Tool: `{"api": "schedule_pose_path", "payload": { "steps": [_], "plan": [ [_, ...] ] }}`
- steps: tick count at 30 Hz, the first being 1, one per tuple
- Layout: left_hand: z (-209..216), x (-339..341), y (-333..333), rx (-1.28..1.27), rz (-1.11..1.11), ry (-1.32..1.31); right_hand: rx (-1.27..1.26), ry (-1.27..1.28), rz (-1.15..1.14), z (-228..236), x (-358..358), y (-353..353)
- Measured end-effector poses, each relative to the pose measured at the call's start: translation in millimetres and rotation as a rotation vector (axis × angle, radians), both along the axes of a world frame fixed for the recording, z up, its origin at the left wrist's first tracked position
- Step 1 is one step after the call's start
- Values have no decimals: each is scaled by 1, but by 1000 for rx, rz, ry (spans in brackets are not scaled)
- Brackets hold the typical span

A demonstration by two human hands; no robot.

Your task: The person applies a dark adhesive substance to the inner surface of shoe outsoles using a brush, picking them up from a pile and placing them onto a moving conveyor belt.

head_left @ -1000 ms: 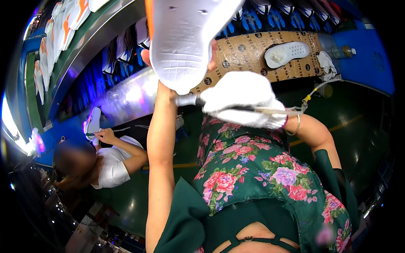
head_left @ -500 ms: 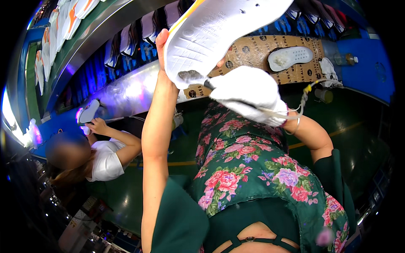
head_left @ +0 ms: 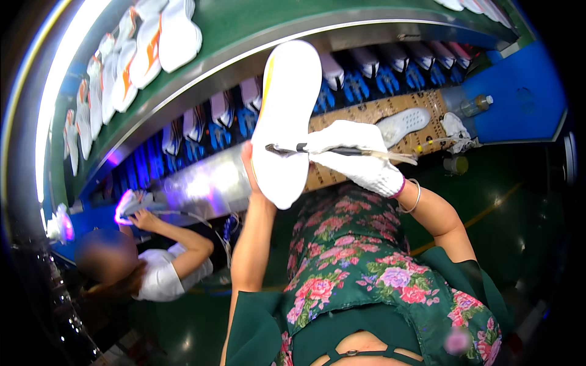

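Note:
A white shoe sole (head_left: pixel 289 104) with a yellow strip along one edge is held up in front of me, its long axis nearly upright. My left hand (head_left: pixel 249 165) is closed on its left edge near the lower end; most of the fingers are hidden behind the sole. In a white knit glove, my right hand (head_left: pixel 360 152) grips a brush (head_left: pixel 299 147) with a dark ferrule. The dark bristles lie against the face of the sole, a little below its middle. A pale cord runs along the brush beside the glove.
A printed cardboard sheet (head_left: pixel 360 110) covers part of the bench, with another white sole (head_left: pixel 403 125) on it. Beyond stand a clear bottle (head_left: pixel 478 105) and a white cloth (head_left: pixel 453 126). Shoe parts line the racks and green shelf (head_left: pixel 244 24). At left, a co-worker (head_left: pixel 174 268) handles a shoe.
The sole has dropped lower and turned more upright, its face now looking smooth and bright instead of patterned. The brush has moved from the sole's end onto its face.

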State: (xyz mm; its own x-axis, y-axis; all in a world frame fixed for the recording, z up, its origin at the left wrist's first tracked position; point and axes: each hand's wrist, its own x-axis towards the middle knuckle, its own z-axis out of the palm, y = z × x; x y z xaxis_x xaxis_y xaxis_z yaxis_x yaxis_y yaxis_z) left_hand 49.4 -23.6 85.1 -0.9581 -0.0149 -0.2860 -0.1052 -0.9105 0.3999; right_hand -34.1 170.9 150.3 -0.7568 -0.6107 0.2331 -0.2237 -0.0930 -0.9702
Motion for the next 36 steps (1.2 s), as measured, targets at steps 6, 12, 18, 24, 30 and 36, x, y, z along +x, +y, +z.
{"api": "schedule_pose_path", "payload": {
  "steps": [6, 12, 18, 24, 30, 36],
  "plan": [
    [-9, 11, 16, 178, -130, 146, 82, 816, -228, 17, -44, -3],
    [11, -11, -18, 49, -253, 547, -216, -83, -149, 32, -12, 39],
    [81, -149, -39, 333, -87, 543, -211, -420, -361, -11, 1, 54],
    [76, -202, -49, 686, 74, 158, -63, -458, -383, -68, 23, 50],
    [111, -148, -48, -380, -34, 304, -55, -555, -393, -81, 30, 55],
    [95, -98, -188, -1765, 413, -130, -131, -695, -316, -92, 28, 34]
  ]
}}
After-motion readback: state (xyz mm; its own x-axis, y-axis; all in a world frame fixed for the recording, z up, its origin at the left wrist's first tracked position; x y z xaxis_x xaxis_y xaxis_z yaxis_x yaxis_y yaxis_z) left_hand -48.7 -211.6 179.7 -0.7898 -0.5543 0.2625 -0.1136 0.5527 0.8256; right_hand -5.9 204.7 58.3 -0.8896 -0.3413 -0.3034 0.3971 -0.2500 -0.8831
